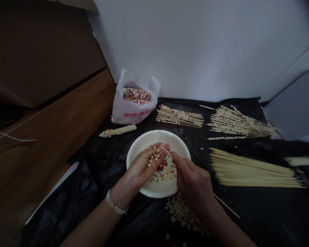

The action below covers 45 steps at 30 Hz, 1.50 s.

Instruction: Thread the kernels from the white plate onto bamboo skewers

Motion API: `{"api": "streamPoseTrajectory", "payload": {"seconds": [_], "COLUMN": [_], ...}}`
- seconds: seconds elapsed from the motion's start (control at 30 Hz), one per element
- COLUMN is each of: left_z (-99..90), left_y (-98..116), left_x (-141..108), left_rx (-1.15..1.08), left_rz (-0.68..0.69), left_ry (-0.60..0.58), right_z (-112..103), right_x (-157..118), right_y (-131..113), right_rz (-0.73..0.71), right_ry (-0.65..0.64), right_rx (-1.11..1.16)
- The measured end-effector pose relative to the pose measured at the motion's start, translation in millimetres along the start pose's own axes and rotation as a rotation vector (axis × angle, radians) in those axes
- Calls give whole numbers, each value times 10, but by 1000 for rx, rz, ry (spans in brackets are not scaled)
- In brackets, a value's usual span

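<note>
My left hand [144,167] is turned palm up over a white bowl [158,192]. Loose corn kernels [154,157] lie across its slightly cupped fingers. With its fingers pinched, my right hand [193,175] grips a bamboo skewer [226,206]. The thin tip points at the left fingertips, and the rear end sticks out below the right wrist. Whether a kernel sits on the tip is too small to tell. Inside the bowl, cream and dark red kernels [159,177] lie over a printed red flower.
A white plastic bag [123,111] holds speckled corn cobs [137,93]; a partly stripped cob [121,130] lies before it. Kernel-threaded skewers [229,121] form two piles at the back. Bare skewers [249,169] lie right, near scissors [300,178]. Kernels [180,209] are scattered below the bowl on black plastic [105,171].
</note>
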State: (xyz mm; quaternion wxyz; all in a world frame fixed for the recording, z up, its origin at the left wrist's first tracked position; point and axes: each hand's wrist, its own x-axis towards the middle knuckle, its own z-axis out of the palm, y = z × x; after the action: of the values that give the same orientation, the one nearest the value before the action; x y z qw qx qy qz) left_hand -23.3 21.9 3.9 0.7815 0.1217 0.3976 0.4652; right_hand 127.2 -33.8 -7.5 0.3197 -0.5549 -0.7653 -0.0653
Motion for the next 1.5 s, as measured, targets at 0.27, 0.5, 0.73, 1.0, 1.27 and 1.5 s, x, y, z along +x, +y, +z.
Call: {"api": "streamPoseTrajectory", "payload": {"seconds": [0.27, 0.5, 0.73, 1.0, 1.27, 1.5], "left_z": [-24, -18, -10, -8, -29, -67], "left_y": [-4, -16, -13, -33, -39, -62], "left_x": [-13, -16, -14, -18, -19, 21], "left_rx": [60, 66, 100, 146, 125, 130], "left_rz": [37, 86, 105, 95, 112, 103], "left_ry": [-18, -13, 29, -33, -75, -71], "right_z": [-4, -7, 5, 16, 11, 20], "right_x": [7, 4, -13, -22, -27, -27], "right_y": [-1, 2, 10, 24, 28, 26], "right_rz": [-19, -31, -65, -55, -55, -53], "right_ry": [6, -8, -24, -66, -60, -59], "right_rx": [1, -88, -175, -208, -208, -217]}}
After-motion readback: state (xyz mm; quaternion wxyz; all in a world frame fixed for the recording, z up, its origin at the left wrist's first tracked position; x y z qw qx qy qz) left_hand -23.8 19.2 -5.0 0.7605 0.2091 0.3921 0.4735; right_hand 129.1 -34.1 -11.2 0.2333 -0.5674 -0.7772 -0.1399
